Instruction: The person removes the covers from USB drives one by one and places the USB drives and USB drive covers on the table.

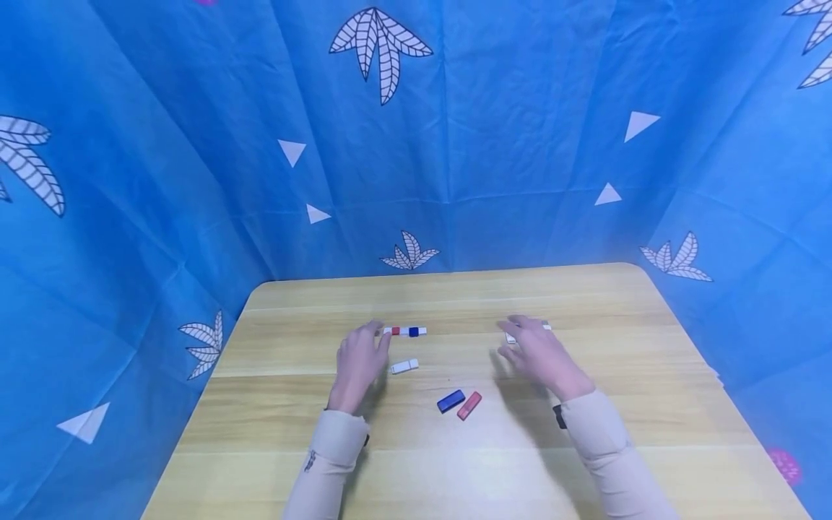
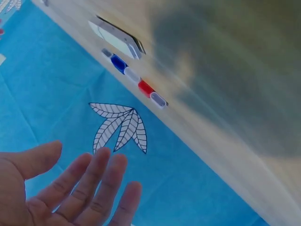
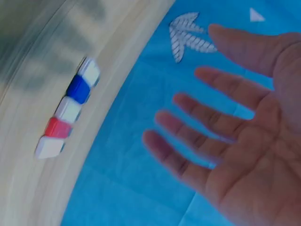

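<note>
On the table, my left hand [image 1: 359, 365] is beside the left end of a line of small white, red and blue pieces [image 1: 404, 332]. Its fingers [image 2: 96, 188] are spread in the left wrist view and hold nothing. Just right of that hand lies a small white stick with a cap seam [image 1: 404, 366], shaped like a USB drive. My right hand [image 1: 536, 357] is over a white piece [image 1: 510, 337], which it partly hides. The right wrist view shows its fingers [image 3: 202, 141] apart, with nothing gripped. The white-blue-white-red-white line [image 3: 67, 108] also appears there.
A blue stick [image 1: 451, 401] and a red stick [image 1: 469, 406] lie close together nearer the front, between the arms. The wooden table [image 1: 312, 477] ends at a blue patterned cloth [image 1: 455, 144] at the back and sides.
</note>
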`<state>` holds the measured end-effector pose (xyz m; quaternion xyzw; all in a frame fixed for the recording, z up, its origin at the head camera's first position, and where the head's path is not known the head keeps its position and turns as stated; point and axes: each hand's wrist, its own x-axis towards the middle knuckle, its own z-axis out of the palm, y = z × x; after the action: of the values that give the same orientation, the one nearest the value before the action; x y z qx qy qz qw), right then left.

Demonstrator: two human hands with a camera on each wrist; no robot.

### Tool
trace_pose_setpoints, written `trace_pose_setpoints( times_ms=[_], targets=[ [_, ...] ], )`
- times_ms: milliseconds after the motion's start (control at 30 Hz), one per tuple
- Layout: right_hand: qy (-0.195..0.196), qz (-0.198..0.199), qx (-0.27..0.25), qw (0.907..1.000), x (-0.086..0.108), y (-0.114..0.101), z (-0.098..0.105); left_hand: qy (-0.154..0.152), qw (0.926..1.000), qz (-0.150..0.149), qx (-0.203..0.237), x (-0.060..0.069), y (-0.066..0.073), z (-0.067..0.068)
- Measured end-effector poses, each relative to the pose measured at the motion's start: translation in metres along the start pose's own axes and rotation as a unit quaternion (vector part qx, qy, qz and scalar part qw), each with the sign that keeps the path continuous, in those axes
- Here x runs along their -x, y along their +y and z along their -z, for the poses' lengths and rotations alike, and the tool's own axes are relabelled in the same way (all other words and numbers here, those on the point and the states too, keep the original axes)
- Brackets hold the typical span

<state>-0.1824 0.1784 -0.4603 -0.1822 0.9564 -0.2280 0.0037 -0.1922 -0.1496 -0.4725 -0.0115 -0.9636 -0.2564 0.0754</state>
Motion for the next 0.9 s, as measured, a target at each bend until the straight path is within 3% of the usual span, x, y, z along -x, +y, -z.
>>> trace_pose_setpoints(
  times_ms=[133,267,600,900],
  targets=[
    [-0.006,0.066,-0.001,0.9978,0.0,-0.013,-0.008,0.021,0.9993,0.022,0.024,0.019,0.0,0.004],
    [-0.039,0.097,-0.002,0.9946,0.0,-0.022,-0.02,0.028,0.9982,0.031,0.042,0.034,0.0,0.004],
    [-0.127,0.105,-0.041,0.9855,0.006,-0.025,-0.053,0.031,0.9976,0.037,0.05,0.057,-0.005,-0.003],
    [-0.142,0.115,-0.045,0.9822,0.011,-0.018,-0.07,0.017,0.9973,0.041,0.058,0.065,-0.007,-0.01]
  ],
)
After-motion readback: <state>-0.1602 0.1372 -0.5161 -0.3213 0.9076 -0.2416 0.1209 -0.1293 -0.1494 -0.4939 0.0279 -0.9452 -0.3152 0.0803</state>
